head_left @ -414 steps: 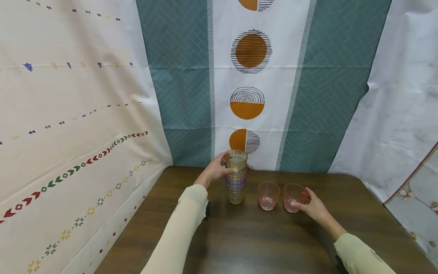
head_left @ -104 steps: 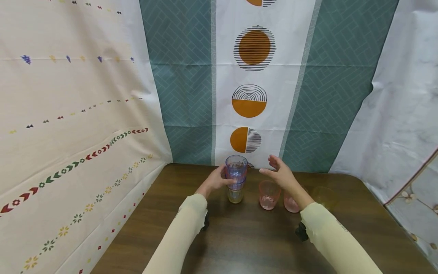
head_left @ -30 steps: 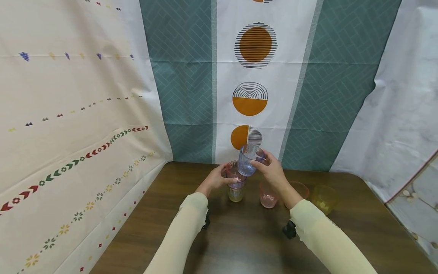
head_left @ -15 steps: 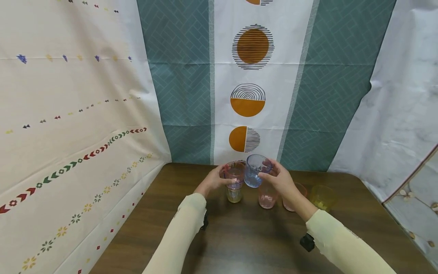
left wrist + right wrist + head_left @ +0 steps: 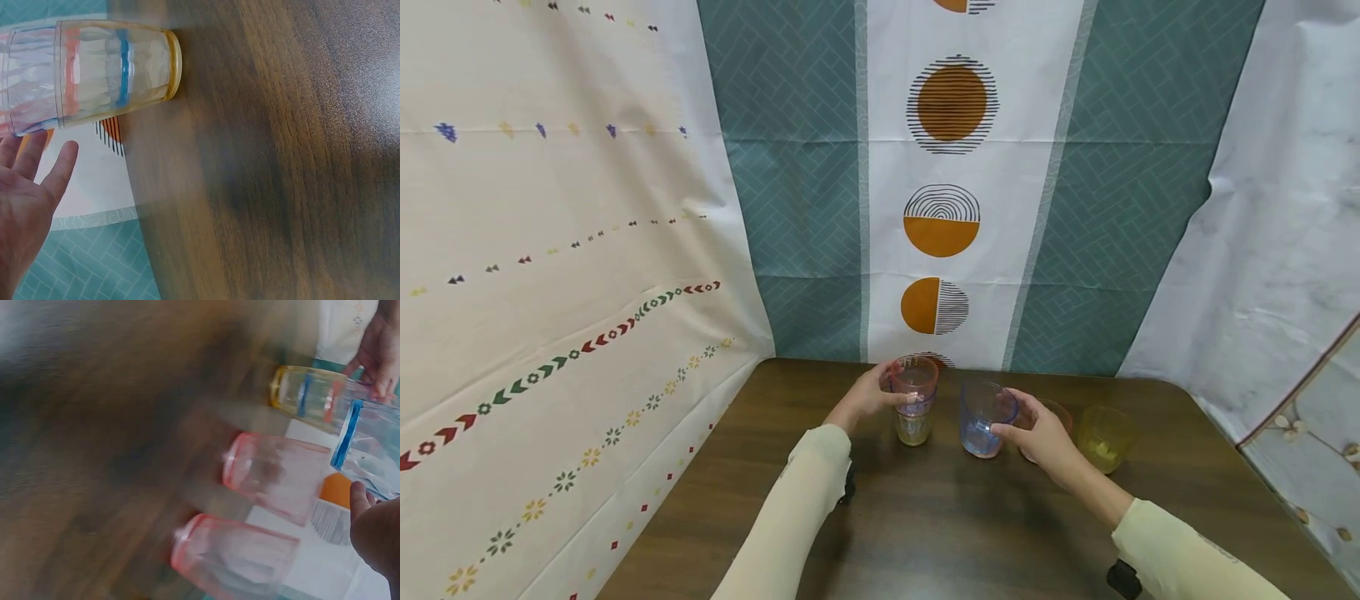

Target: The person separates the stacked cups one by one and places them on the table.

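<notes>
My left hand (image 5: 872, 394) grips a stack of clear tinted cups (image 5: 913, 410) near its top, thumb in front. The stack has a pink rim uppermost, a blue band below and a yellow cup at the bottom. My right hand (image 5: 1041, 433) holds a blue cup (image 5: 981, 427) upright between thumb and fingers. In the head view this cup overlaps a pink cup, which shows in the right wrist view (image 5: 278, 472) standing on the table. A second pink cup (image 5: 1057, 411) is partly hidden behind my right hand.
A yellow cup (image 5: 1103, 443) stands at the right end of the row on the dark wooden table (image 5: 925, 533). Patterned cloths hang behind the table (image 5: 797, 208) and along its left side (image 5: 587, 333).
Earlier a yellow cup topped the stack; it stands at the right now. My right hand has lifted the blue cup off the stack and brought it right and down over the pink cup.
</notes>
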`<action>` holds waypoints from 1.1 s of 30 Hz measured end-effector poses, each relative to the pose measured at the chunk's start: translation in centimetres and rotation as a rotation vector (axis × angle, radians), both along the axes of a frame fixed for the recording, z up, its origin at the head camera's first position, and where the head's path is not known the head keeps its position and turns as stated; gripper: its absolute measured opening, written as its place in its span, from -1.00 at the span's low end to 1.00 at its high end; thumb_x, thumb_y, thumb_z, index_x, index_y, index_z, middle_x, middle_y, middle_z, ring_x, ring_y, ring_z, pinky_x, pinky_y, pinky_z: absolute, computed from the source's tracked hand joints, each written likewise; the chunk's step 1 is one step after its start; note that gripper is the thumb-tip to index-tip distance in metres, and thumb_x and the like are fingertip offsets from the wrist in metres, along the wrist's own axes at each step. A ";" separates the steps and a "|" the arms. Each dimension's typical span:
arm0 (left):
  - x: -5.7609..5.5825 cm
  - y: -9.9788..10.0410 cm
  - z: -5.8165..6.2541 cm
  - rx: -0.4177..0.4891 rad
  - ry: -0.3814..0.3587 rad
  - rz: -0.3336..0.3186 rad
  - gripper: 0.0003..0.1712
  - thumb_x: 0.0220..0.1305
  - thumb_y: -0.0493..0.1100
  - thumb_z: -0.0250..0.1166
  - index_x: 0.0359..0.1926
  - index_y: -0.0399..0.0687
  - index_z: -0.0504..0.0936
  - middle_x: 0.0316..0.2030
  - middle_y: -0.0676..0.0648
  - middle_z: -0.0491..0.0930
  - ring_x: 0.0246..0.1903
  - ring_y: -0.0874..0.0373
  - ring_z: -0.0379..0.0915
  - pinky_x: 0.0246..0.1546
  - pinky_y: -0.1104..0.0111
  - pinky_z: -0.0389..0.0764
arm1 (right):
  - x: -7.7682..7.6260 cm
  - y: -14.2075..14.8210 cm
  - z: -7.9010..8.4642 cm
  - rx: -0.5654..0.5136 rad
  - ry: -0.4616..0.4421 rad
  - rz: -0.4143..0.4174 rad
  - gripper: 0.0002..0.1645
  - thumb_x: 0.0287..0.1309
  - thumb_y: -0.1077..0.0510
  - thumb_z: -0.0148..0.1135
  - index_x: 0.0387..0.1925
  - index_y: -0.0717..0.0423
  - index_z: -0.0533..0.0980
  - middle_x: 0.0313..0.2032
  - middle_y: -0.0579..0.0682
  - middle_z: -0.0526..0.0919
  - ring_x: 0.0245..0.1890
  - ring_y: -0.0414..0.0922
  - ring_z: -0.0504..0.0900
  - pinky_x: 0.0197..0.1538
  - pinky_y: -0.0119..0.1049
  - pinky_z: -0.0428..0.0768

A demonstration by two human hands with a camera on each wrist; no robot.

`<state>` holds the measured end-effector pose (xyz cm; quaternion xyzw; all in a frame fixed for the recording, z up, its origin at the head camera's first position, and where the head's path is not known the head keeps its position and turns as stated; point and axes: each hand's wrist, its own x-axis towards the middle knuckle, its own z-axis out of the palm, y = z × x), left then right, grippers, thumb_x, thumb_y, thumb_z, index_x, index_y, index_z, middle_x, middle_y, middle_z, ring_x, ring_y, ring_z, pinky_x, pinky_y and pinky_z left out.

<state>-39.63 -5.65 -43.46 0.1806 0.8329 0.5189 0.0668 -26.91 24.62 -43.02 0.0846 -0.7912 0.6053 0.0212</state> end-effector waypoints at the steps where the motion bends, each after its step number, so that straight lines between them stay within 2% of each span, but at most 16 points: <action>1: 0.0 0.0 0.0 -0.001 -0.001 0.002 -0.06 0.11 0.00 0.53 0.44 -0.12 0.29 0.41 -0.11 0.31 0.42 -0.06 0.14 0.36 0.03 0.25 | 0.2 0.2 -0.3 0.018 0.017 -0.002 -0.05 0.16 0.10 0.44 0.45 0.22 0.16 0.30 0.26 0.40 -0.03 -0.01 0.60 -0.35 -0.50 0.56; 4: 0.0 0.0 0.0 -0.008 0.000 0.008 -0.07 0.11 0.00 0.53 0.43 -0.11 0.30 0.40 -0.11 0.32 0.42 -0.06 0.15 0.35 0.03 0.26 | 0.8 0.6 -1.2 0.050 0.065 0.006 -0.09 0.17 0.14 0.43 0.42 0.31 0.18 0.29 0.33 0.41 0.24 0.22 0.47 0.02 -0.38 0.61; 6: 0.0 0.0 0.0 -0.011 0.003 0.012 -0.09 0.11 -0.01 0.53 0.42 -0.09 0.32 0.39 -0.10 0.33 0.41 -0.05 0.16 0.35 0.04 0.27 | 1.1 0.8 -1.8 0.052 0.083 0.012 -0.11 0.16 0.18 0.43 0.40 0.35 0.19 0.28 0.35 0.41 0.28 0.26 0.41 0.11 -0.33 0.57; 15: -0.1 -0.1 -0.1 -0.004 0.003 0.008 -0.09 0.10 -0.02 0.53 0.41 -0.09 0.32 0.40 -0.10 0.33 0.42 -0.05 0.15 0.36 0.04 0.27 | 1.9 1.2 -3.8 0.072 0.039 0.010 -0.09 0.09 0.19 0.48 0.37 0.37 0.22 0.26 0.39 0.41 0.28 0.31 0.39 0.12 -0.20 0.59; 20: -0.1 0.0 -0.1 -0.011 -0.002 0.014 -0.09 0.09 0.01 0.54 0.41 -0.05 0.33 0.40 -0.09 0.33 0.42 -0.05 0.15 0.35 0.02 0.27 | 2.1 1.4 -5.1 0.133 0.039 -0.005 -0.09 0.04 0.17 0.52 0.34 0.35 0.27 0.19 0.35 0.49 0.20 0.26 0.50 0.01 -0.31 0.60; 27: -0.1 0.0 -0.2 -0.004 0.003 0.007 -0.10 0.12 -0.02 0.52 0.41 -0.09 0.33 0.39 -0.10 0.34 0.41 -0.06 0.16 0.35 0.04 0.28 | 2.4 1.7 -6.4 0.177 0.047 -0.041 -0.09 0.00 0.19 0.54 0.32 0.38 0.29 0.20 0.36 0.47 0.17 0.24 0.52 0.02 -0.28 0.58; 33: -0.1 0.1 -0.2 0.004 -0.002 0.010 -0.12 0.13 -0.06 0.52 0.41 -0.09 0.33 0.39 -0.09 0.34 0.41 -0.06 0.16 0.35 0.04 0.28 | 2.3 1.7 -7.0 0.108 0.043 -0.004 -0.09 0.03 0.24 0.51 0.33 0.42 0.24 0.22 0.39 0.43 0.20 0.29 0.47 0.02 -0.36 0.57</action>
